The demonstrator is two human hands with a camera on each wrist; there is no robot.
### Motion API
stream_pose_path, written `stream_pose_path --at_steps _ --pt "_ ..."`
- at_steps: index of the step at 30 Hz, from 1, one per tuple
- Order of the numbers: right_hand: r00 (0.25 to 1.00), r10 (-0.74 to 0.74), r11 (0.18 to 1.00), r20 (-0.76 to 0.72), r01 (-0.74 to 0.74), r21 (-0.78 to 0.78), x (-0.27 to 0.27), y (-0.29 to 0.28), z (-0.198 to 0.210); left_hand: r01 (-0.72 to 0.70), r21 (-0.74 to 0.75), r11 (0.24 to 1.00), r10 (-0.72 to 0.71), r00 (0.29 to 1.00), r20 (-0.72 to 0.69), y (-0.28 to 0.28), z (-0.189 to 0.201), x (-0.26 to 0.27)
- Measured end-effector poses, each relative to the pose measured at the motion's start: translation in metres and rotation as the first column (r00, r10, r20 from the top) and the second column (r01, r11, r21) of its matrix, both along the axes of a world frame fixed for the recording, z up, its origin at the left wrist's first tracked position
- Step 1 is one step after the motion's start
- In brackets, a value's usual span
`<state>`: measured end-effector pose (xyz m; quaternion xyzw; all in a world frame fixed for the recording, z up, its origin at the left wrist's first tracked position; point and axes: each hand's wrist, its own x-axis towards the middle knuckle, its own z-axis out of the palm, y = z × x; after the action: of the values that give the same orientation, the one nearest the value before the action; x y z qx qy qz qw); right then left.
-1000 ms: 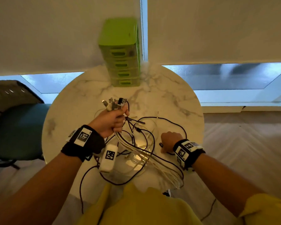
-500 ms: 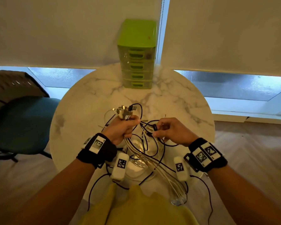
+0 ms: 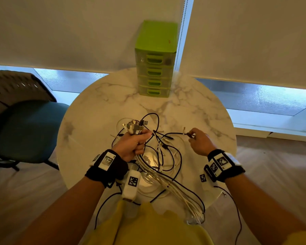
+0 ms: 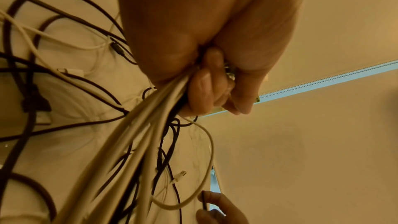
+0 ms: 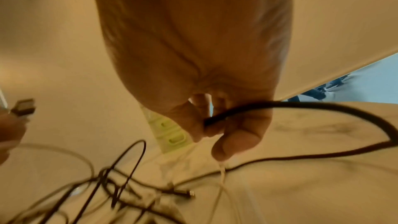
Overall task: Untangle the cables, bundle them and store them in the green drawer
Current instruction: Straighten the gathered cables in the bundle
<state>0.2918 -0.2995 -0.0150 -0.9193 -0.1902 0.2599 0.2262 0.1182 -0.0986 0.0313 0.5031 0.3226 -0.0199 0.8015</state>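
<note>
My left hand [image 3: 133, 144] grips a bundle of white and black cables [image 3: 168, 181] in its fist above the round marble table [image 3: 95, 110], their USB plugs [image 3: 134, 126] sticking up out of it. The left wrist view shows the fingers [image 4: 206, 89] curled round the white strands [image 4: 137, 135]. My right hand [image 3: 197, 143], to the right, pinches the end of a black cable [image 5: 301, 106] between thumb and fingers, with a thin white cable end [image 3: 184, 130] beside it. A green drawer unit [image 3: 155, 59] with all drawers closed stands at the table's far edge.
Loose cable loops lie tangled on the table between my hands and hang over its near edge [image 3: 196, 214]. A dark teal chair [image 3: 25, 128] stands left of the table. Window blinds hang behind the drawer unit.
My right hand rose from the table, took a black cable end near my left fist, then drew it out to the right. The left hand kept its grip on the bundle.
</note>
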Motion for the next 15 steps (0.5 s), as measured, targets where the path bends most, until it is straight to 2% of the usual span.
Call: stream_pose_path --at_steps 3,8,11,15 --pt "0.993 0.12 0.99 0.006 -0.119 -0.082 -0.015 0.004 -0.013 -0.021 -0.022 1.0 0.021 1.0 -0.007 0.002 -0.003 -0.002" --pt "0.985 0.169 0.979 -0.021 -0.17 -0.113 -0.032 0.022 -0.025 -0.031 -0.038 0.999 0.031 0.999 -0.012 0.004 -0.005 -0.003" --pt "0.978 0.195 0.975 0.073 -0.186 -0.119 -0.045 0.032 -0.029 -0.042 -0.045 0.998 0.041 0.999 -0.015 0.004 -0.005 -0.004" --pt "0.959 0.244 0.931 0.146 -0.19 -0.312 -0.056 0.039 -0.037 -0.056 -0.042 0.998 0.056 0.998 -0.014 0.005 -0.005 -0.005"
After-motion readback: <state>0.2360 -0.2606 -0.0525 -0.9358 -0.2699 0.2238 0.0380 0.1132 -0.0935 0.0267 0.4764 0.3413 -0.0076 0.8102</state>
